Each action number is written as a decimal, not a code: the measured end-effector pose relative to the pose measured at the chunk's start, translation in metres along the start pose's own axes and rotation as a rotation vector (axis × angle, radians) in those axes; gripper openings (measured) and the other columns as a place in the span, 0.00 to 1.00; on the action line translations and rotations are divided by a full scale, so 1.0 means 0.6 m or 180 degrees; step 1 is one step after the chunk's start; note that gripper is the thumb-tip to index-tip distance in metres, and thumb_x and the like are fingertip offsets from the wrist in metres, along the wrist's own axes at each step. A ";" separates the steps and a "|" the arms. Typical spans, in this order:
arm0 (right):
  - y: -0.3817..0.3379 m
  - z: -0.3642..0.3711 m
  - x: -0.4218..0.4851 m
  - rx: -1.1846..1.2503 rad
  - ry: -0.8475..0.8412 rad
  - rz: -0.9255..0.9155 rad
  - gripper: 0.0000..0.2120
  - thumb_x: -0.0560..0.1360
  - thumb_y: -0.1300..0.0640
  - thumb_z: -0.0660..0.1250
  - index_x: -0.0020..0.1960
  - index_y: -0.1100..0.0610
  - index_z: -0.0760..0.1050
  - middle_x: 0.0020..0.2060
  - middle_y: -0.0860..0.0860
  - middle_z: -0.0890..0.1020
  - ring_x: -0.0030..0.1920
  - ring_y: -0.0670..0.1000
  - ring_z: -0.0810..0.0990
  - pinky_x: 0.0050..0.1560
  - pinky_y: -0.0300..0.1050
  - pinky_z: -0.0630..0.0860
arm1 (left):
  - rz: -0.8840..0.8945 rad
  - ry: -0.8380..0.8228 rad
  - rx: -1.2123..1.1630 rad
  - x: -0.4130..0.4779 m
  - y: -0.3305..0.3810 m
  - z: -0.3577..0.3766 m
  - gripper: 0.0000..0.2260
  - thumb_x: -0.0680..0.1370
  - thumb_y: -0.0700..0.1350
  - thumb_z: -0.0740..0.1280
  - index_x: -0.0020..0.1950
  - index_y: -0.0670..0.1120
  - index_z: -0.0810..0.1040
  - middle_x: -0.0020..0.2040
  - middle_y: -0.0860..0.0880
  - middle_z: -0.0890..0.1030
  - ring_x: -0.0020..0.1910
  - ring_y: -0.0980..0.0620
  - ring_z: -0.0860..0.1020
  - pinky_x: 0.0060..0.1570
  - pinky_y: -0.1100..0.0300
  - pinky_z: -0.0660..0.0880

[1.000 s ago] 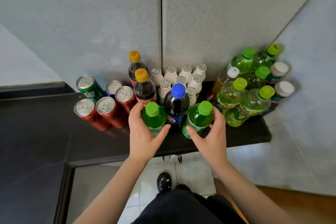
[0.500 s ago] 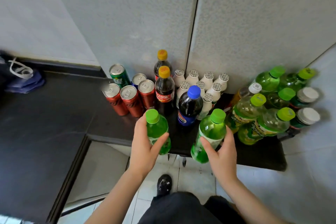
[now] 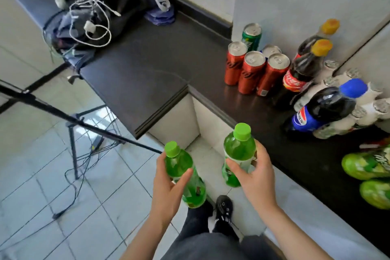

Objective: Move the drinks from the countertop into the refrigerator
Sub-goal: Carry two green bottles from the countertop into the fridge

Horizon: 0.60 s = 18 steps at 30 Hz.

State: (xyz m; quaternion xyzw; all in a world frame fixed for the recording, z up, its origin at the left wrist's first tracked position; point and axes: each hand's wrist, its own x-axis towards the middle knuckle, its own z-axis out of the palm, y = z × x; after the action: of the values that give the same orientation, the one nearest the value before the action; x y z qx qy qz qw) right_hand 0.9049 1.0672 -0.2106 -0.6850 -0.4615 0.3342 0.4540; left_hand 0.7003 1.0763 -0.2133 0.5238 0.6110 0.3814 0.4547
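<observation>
The left hand (image 3: 166,188) grips 1 green bottle (image 3: 183,173) and the right hand (image 3: 256,177) grips another green bottle (image 3: 238,154), both lifted clear of the countertop (image 3: 160,69) and held over the floor. The carry will likely go best with the bottles kept upright and apart (the refrigerator is not in view). On the counter stand 3 red cans (image 3: 252,72), 1 green can (image 3: 251,37), 2 orange-capped cola bottles (image 3: 304,69) and 1 blue-capped bottle (image 3: 325,107); the small white bottles (image 3: 367,110) are too blurred to count.

Kitchen-type room: dark L-shaped countertop (image 3: 147,65) from 11 to 3 o'clock, tiled floor (image 3: 42,175) at 8 o'clock, stocked drink cans (image 3: 253,69) at 1 o'clock.
</observation>
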 end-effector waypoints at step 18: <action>-0.184 0.508 -0.310 -0.0148 -0.2557 -0.0900 0.24 0.63 0.44 0.76 0.56 0.41 0.72 0.50 0.43 0.80 0.48 0.45 0.79 0.46 0.46 0.77 | -0.0832 0.2776 -0.0687 -0.401 -0.215 -0.493 0.27 0.65 0.56 0.72 0.60 0.71 0.66 0.56 0.63 0.76 0.55 0.63 0.76 0.49 0.64 0.74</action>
State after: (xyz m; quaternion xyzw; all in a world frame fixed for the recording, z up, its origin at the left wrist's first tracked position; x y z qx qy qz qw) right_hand 0.5363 1.0064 -0.2119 -0.4404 -0.6985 0.4985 0.2640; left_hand 0.3890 0.8210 -0.2098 0.1830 0.7628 0.5668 0.2516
